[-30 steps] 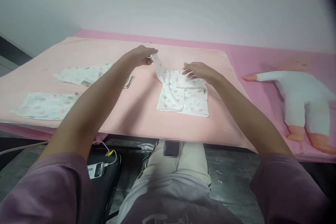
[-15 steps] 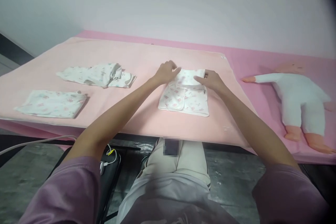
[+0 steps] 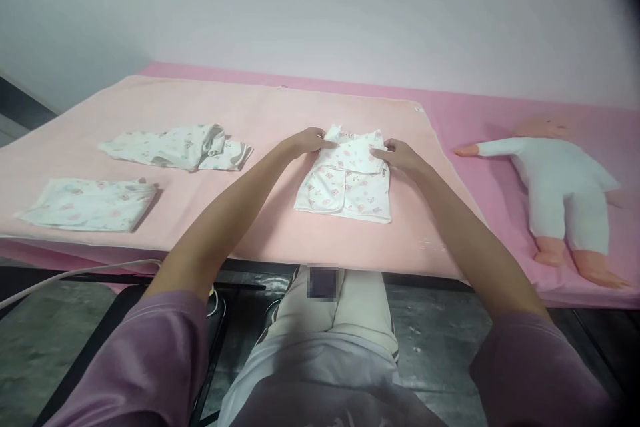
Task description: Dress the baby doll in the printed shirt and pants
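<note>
A small white printed garment lies on the pale pink cloth in front of me, its far part folded over toward me. My left hand pinches the fold's left edge between thumb and fingers. At the right edge of the same fold, my right hand grips the fabric, thumb on top. The fingertips under the cloth are partly hidden.
A crumpled printed garment and a flat folded one lie at the left. A doll in white clothing rests on the darker pink sheet at the right. A white cable runs below the table edge.
The garment's folded far part has shifted and spread, with its printed side now showing more. Both hands have moved slightly toward its side edges. The view has shifted a little.
</note>
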`<state>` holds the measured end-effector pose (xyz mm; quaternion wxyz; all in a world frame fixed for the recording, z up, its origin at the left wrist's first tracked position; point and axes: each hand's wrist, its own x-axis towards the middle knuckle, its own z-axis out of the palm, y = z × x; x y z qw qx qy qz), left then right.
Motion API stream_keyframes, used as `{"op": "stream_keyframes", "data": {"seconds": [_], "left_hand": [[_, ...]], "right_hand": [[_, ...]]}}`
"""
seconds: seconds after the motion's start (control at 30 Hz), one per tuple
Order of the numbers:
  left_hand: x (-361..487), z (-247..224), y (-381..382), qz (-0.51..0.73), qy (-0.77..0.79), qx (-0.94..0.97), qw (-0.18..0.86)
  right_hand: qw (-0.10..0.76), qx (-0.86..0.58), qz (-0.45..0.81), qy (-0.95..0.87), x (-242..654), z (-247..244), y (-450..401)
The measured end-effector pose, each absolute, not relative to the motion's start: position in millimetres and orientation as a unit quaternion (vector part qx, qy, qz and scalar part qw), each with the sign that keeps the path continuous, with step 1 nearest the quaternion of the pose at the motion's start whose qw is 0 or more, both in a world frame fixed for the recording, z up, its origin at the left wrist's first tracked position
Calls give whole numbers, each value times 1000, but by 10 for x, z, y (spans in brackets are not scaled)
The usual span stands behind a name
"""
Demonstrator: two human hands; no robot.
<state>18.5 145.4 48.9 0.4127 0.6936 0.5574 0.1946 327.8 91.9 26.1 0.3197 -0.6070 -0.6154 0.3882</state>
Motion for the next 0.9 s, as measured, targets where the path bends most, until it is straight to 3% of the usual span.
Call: {"op": "stream_keyframes", "data": {"seconds": [0.07, 0.13, 0.27, 0.43, 0.53, 0.63, 0.77, 0.9], "left_hand": [[10, 512, 1295, 256, 450, 713, 473], [-203, 549, 1083, 248, 369, 743, 500], [-520, 541, 718, 125, 318, 807, 482], [-379, 274, 554, 175, 475, 807, 303], [-230, 211, 526, 136, 560, 790, 210], [-218, 275, 450, 127, 573, 748, 309], [-312, 424, 180, 236, 499, 665, 504], [-605, 673, -174, 298, 529, 594, 527]], "right_hand": [[384, -533, 390, -646, 3358, 287, 763], [395, -474, 370, -694, 3459, 321, 539], [279, -409, 348, -796, 3630, 355, 104], [274, -484, 218, -802, 3535, 137, -17], [229, -542, 143, -796, 3410, 25, 45], [198, -582, 206, -761, 3368, 88, 48], [190, -602, 361, -686, 3383, 399, -89], [242, -567, 457, -641, 3145, 758, -250]]}}
